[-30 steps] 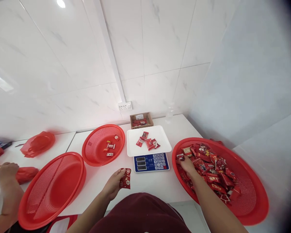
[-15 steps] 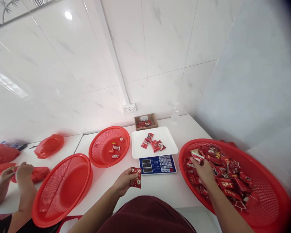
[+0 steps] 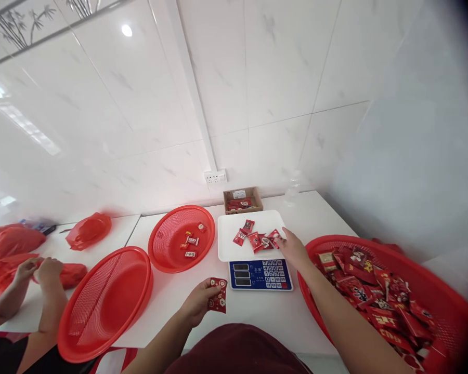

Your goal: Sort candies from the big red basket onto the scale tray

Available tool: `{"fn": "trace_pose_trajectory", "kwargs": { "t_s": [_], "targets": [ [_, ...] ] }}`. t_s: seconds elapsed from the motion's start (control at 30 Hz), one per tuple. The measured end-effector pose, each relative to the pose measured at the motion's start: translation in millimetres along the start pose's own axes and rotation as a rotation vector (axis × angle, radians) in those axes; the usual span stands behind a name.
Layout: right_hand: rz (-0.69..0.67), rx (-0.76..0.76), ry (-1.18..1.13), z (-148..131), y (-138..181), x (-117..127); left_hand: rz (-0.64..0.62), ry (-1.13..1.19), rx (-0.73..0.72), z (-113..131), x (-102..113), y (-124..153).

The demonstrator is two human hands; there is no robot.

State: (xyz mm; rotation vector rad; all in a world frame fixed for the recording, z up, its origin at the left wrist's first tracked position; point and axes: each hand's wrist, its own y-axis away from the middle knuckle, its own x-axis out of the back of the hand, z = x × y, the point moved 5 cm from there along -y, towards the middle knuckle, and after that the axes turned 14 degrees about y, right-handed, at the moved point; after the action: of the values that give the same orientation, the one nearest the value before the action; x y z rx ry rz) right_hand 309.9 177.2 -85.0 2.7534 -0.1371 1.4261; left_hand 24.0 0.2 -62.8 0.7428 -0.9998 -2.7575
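Note:
A red packet with a white flower print (image 3: 218, 296) is pinched in my left hand (image 3: 200, 301), in front of the digital scale (image 3: 261, 274). Over the right side of the scale's white tray (image 3: 228, 249), my right hand (image 3: 294, 246) has its fingers closed on a small red snack packet (image 3: 273, 237). Beside that packet, several red snack packets (image 3: 255, 241) lie on the tray. To the right stands a large red basket (image 3: 312, 244) heaped with red snack packets (image 3: 374, 296), with my right forearm reaching across its near side.
Left of the scale, a red basket (image 3: 159, 228) holds several small packets. Nearer me is another red basket (image 3: 70, 306). A cardboard box (image 3: 243, 210) and a clear bottle (image 3: 292, 193) stand behind. Far left, another person's hands (image 3: 42, 270) work among red bags (image 3: 15, 239).
My right hand has moved left from the large basket to the scale tray, carrying a packet. The left hand still holds its flower-print packet. The camera view has shifted slightly.

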Motion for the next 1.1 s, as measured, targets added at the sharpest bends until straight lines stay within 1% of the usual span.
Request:
{"fn": "trace_pose_trajectory", "kwargs": {
  "t_s": [0.07,0.1,0.2,0.27,0.4,0.53,0.63,0.73,0.83,0.9,0.97,1.03,1.1],
  "targets": [
    [0.001,0.049,0.155,-12,-5,-15,0.025,0.019,0.003,-2,2,0],
    [-0.021,0.066,0.208,-18,-6,-24,0.037,0.028,0.004,-2,3,0],
    [-0.114,0.098,0.318,-37,-5,-47,0.065,0.048,0.001,-3,2,2],
    [-0.146,0.124,0.382,-51,-5,-56,0.084,0.057,-0.002,-3,3,4],
    [-0.16,0.213,0.492,-76,-10,-63,0.136,0.067,-0.013,-2,14,7],
    [-0.219,0.313,0.54,-88,-18,-67,0.173,0.072,-0.023,-1,22,8],
    [-0.227,0.337,0.552,-89,-22,-67,0.174,0.072,-0.014,-1,18,5],
    [-0.217,0.327,0.53,-89,-23,-65,0.152,0.071,-0.006,0,9,1],
    [-0.225,0.292,0.441,-80,-19,-60,0.116,0.08,-0.011,2,-1,-1],
    [-0.174,0.268,0.341,-65,-13,-50,0.078,0.098,-0.023,3,-6,-2],
    [-0.073,0.27,0.234,-41,-3,-34,0.041,0.116,-0.035,1,-8,-3],
    [0.046,0.278,0.144,-11,14,-13,0.022,0.121,-0.03,-2,-7,-5],
    [0.116,0.227,0.103,23,35,6,0.023,0.117,0.001,-7,-7,-7]
  ]
}}
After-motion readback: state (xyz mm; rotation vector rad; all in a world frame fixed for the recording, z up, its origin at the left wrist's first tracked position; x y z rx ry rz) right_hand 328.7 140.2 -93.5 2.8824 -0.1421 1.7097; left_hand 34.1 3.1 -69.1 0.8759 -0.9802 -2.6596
